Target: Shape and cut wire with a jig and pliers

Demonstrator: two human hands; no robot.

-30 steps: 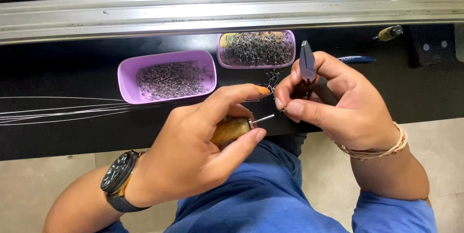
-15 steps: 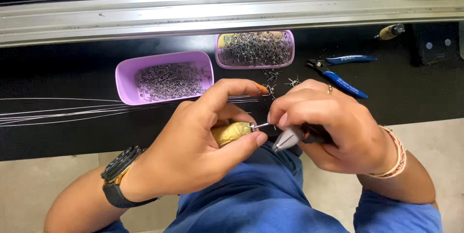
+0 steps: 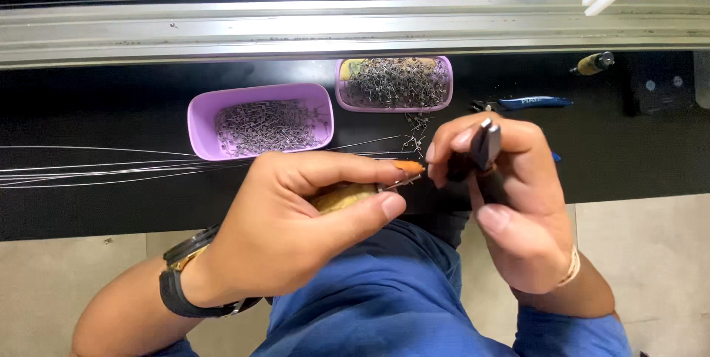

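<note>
My left hand grips a small tool with a yellowish wooden handle and a thin metal tip that points right. My right hand holds dark pliers upright, jaws up, just right of that tip. Thumb and forefinger of both hands nearly meet over the edge of the black bench. Whether a small piece sits between them I cannot tell. Long thin wires run in from the left toward my hands.
Two lilac trays hold several small metal pins: one at centre left, one behind my hands. Loose pins lie below the second. Blue-handled cutters and a small yellow-handled tool lie at right. A metal rail crosses the back.
My right hand turned the pliers from pointing down-left at the tool tip to upright, and rose slightly. My left hand stayed with the wooden-handled tool.
</note>
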